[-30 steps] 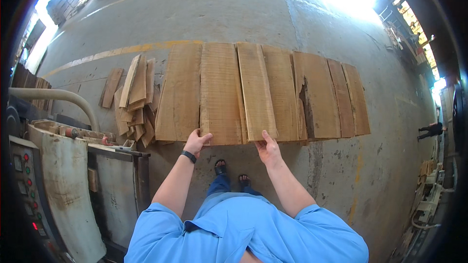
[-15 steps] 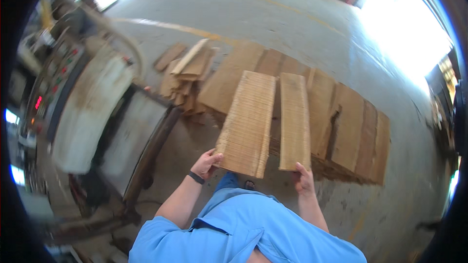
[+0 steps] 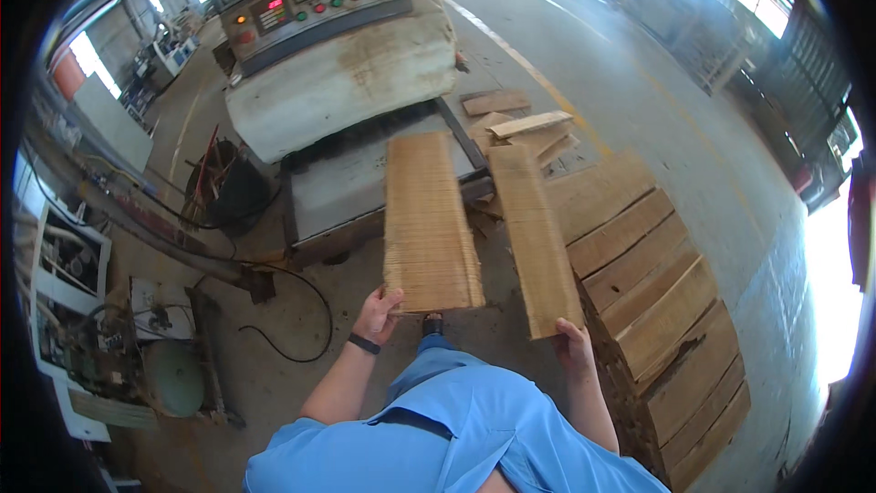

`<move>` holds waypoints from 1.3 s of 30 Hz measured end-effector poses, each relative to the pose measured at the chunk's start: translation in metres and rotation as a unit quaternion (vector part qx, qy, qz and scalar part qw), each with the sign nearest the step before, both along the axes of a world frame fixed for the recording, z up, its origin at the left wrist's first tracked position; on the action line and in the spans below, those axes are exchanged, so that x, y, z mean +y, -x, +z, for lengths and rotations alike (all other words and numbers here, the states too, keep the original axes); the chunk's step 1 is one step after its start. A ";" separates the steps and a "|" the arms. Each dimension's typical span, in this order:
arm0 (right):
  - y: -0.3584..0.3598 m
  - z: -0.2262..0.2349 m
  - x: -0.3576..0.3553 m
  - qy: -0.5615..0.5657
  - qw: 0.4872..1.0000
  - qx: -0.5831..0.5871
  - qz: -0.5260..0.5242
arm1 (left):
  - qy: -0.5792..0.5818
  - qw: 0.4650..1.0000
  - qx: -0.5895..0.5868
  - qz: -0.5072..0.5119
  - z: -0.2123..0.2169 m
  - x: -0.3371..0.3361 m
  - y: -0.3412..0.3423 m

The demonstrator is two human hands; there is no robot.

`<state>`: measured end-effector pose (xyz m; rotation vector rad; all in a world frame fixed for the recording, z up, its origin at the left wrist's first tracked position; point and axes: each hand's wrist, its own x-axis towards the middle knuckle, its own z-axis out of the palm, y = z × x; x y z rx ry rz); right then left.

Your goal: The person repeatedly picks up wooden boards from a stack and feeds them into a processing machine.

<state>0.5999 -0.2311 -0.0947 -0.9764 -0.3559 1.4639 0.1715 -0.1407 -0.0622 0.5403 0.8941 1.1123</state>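
My left hand [image 3: 376, 318] grips the near left corner of a wide, thin wooden sheet [image 3: 425, 219], with fine ridges across its face and a rough right edge. My right hand [image 3: 574, 345] is closed on the near right corner of a narrower wooden sheet [image 3: 537, 242]. Both sheets stick out away from me, a gap between them. Beyond the wide sheet stands a machine with a stained whitish cover [image 3: 338, 96] and a flat bed [image 3: 324, 173] in a dark frame. The narrow sheet's far end lies in front of a small pile of wood pieces [image 3: 543, 132].
A control panel [image 3: 319, 0] with dials and coloured buttons tops the machine. Stacked wooden sheets [image 3: 675, 310] spread along my right. At left are a dark bin [image 3: 228, 183], a black cable [image 3: 319, 347] on the floor and a cart with a greenish round tank [image 3: 175, 376].
My view has swung left, bringing the machine ahead and the stacked sheets to my right. Both sheets have turned with me, still in my hands.
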 end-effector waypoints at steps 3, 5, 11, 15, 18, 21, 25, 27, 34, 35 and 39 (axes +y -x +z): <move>0.031 0.000 0.045 0.051 0.995 -0.009 0.081 | 0.018 0.997 -0.008 0.070 -0.030 -0.005 0.049; 0.049 -0.022 0.076 0.075 0.989 -0.017 0.128 | 0.043 0.995 -0.004 0.085 -0.051 -0.007 0.079; 0.126 -0.053 0.156 0.110 0.972 -0.014 0.205 | 0.080 0.988 0.005 0.134 -0.097 0.021 0.124; 0.175 -0.087 0.215 0.125 0.976 0.028 0.176 | 0.083 0.978 0.105 0.160 -0.124 0.071 0.149; 0.208 -0.127 0.276 0.148 0.976 0.011 0.162 | 0.092 0.958 0.226 0.148 -0.147 0.109 0.177; 0.223 -0.144 0.319 0.176 0.972 0.041 0.150 | 0.066 0.819 0.557 0.121 -0.135 0.136 0.177; 0.252 -0.110 0.337 0.186 0.956 -0.133 0.185 | -0.025 0.726 0.686 0.041 -0.077 0.136 0.172; 0.259 -0.082 0.336 0.205 0.932 -0.261 0.145 | -0.071 0.607 0.785 -0.104 -0.052 0.141 0.163; 0.259 -0.047 0.341 -0.202 0.472 -0.804 0.299 | -0.144 0.564 0.796 -0.165 -0.084 0.156 0.173; 0.259 -0.051 0.352 -0.238 0.464 -0.796 0.308 | -0.145 0.567 0.794 -0.163 -0.085 0.158 0.175; 0.263 -0.051 0.384 -0.256 0.479 -0.774 0.325 | -0.135 0.571 0.795 -0.156 -0.085 0.186 0.187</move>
